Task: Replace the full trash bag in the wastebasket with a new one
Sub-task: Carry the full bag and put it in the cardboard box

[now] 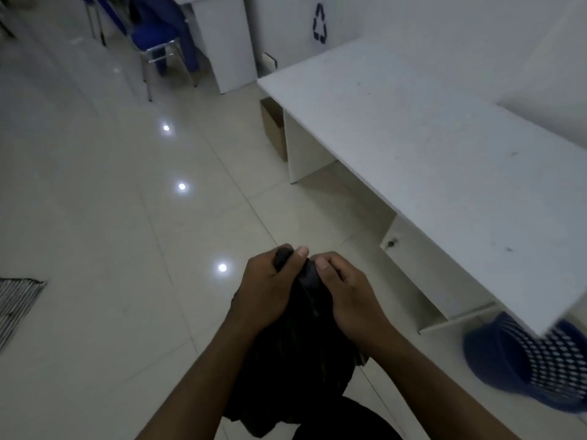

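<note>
Gripping the black trash bag (pixel 305 360) at its bunched neck, your left hand (pixel 266 287) and right hand (pixel 346 293) both pinch the plastic, and the bag hangs below them. It's out of the blue mesh wastebasket (pixel 524 360) right of your right hand, so lining probably remains. No readable text, only a recycling symbol (pixel 320 25) far ahead.

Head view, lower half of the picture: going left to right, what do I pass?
Striped mat at the left edge → left hand → black trash bag, its neck gripped by both hands → right hand → blue wastebasket, partly under the white desk.
</note>
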